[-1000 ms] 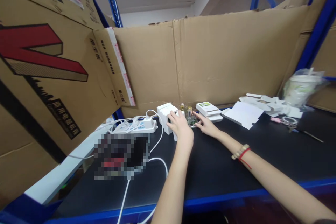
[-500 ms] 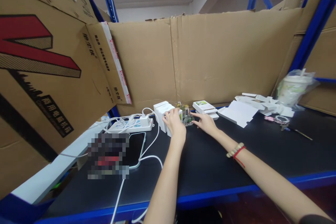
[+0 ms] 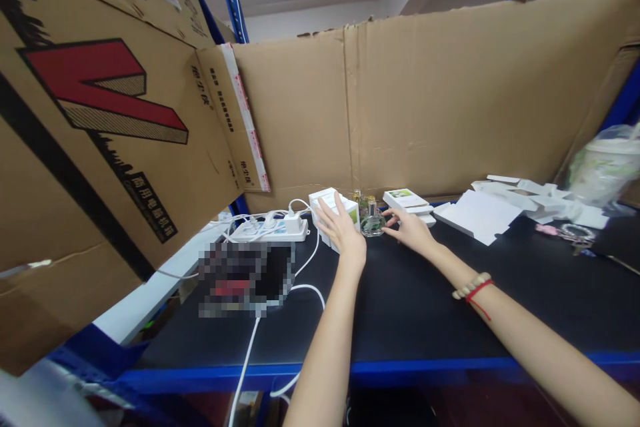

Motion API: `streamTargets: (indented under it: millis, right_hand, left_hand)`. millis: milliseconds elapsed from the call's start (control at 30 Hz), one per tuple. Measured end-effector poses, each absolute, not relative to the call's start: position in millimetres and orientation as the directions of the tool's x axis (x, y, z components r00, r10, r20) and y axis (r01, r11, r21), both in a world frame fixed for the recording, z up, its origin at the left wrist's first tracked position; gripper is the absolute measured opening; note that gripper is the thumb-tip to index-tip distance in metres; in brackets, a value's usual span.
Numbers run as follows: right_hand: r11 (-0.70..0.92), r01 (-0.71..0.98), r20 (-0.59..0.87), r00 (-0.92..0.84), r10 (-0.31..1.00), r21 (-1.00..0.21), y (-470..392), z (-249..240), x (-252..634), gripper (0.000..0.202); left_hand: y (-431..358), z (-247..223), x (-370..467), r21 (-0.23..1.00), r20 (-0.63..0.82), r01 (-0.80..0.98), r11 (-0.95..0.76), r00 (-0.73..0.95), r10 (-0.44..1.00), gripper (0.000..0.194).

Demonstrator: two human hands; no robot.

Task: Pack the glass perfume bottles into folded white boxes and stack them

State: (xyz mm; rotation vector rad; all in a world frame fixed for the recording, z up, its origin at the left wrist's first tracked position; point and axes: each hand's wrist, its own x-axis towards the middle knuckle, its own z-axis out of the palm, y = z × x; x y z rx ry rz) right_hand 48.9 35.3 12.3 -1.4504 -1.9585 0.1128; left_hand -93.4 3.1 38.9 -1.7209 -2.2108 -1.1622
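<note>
My left hand lies with its fingers spread against the near side of the white boxes, which stand together by the back wall and are partly hidden behind it. Just right of them a clear glass perfume bottle with a gold neck stands upright. A second bottle shows partly behind it. My right hand is at the bottle's right side, thumb and fingers apart; whether the fingertips touch the glass I cannot tell. Flat white boxes with a green picture are stacked behind my right hand.
A white power strip with plugs and cables lies to the left, with a blurred-out phone before it. Opened white cartons, keys and a bagged drink cup lie right. Cardboard panels wall the back and left.
The view has swung left, so things sit further right. My left fingers have straightened and spread over the white boxes. My right hand has stayed beside the bottle.
</note>
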Motion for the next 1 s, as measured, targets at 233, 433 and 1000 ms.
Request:
streamTargets:
  millis: [233, 433, 1000]
  right_hand:
    - [0.342, 0.860, 0.435, -0.161, 0.886, -0.378, 30.8, 17.3, 46.4, 0.034]
    - [0.276, 0.898, 0.432, -0.110, 0.895, -0.343, 25.1, 25.4, 43.2, 0.026]
    - [0.014, 0.840, 0.615, 0.385, 0.688, -0.542, 24.5, 47.5, 82.4, 0.015]
  left_hand:
    - [-2.3, 28.3, -68.6, 0.304, 0.633, 0.905, -0.297, 0.041, 0.773, 0.050]
    - [-4.0, 26.4, -63.2, 0.421, 0.569, 0.839, -0.345, 0.052, 0.820, 0.019]
    - [-7.7, 18.5, -54.1, 0.848, 0.316, 0.516, -0.120, -0.311, 0.896, 0.020]
